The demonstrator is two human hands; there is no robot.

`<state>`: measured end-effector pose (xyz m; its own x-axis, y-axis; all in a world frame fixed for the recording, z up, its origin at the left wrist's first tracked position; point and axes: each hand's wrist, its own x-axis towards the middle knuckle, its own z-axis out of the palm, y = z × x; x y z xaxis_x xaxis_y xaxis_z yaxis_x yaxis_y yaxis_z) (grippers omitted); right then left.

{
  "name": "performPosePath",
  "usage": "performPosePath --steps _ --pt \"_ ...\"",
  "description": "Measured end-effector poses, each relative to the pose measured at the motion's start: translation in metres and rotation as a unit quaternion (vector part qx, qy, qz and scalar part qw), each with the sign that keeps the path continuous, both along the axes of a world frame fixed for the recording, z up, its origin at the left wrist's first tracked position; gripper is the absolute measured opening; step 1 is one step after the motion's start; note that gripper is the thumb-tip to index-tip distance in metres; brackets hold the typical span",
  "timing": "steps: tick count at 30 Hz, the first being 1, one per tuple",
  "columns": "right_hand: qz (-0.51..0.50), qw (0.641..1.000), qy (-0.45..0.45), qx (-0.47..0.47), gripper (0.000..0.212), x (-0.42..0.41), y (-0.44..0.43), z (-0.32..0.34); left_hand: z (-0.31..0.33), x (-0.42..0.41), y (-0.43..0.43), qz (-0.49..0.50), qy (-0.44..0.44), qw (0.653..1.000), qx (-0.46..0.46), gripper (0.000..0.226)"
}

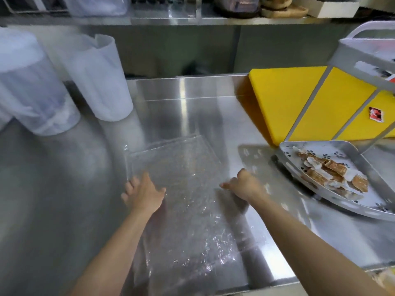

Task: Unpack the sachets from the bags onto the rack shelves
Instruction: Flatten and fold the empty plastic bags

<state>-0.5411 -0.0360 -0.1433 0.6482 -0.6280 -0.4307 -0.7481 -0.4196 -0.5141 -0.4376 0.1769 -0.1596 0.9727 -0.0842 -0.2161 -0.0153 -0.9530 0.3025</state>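
Lying flat between both hands, the clear bag (183, 189) looks light, limp and slippery, best pinched at an edge. The right hand (243, 186) curls on its right edge; whether the left hand (143, 193) grips, I cannot tell. Beyond the right hand, sachets (333, 174) fill the rack shelf (316, 143).

Bare left hand (143, 194), bare right hand (243, 188); forearms (119, 242) bare to frame edge.

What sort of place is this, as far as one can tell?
Probably a commercial kitchen or café prep area: a stainless steel counter, a steel shelf above it, a yellow cutting board and large translucent plastic jugs.
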Motion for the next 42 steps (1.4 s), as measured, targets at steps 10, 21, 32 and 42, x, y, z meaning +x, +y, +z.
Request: performPosePath --steps 10,21,32,42 --pt "0.029 0.985 -0.020 0.168 0.031 0.026 0.015 -0.015 -0.019 -0.008 0.028 0.060 0.031 0.991 -0.113 0.089" --pt "-0.069 0.882 -0.298 0.360 0.023 0.000 -0.009 -0.004 -0.006 0.014 0.034 0.112 0.263 0.866 -0.410 0.018" --pt "-0.120 0.903 -0.295 0.290 0.017 -0.019 -0.023 -0.012 -0.020 0.018 0.034 0.092 0.267 0.822 -0.495 0.049" --pt "-0.066 0.902 -0.358 0.232 0.009 -0.014 -0.026 0.003 0.005 0.017 0.038 0.092 0.250 0.795 -0.545 0.038"
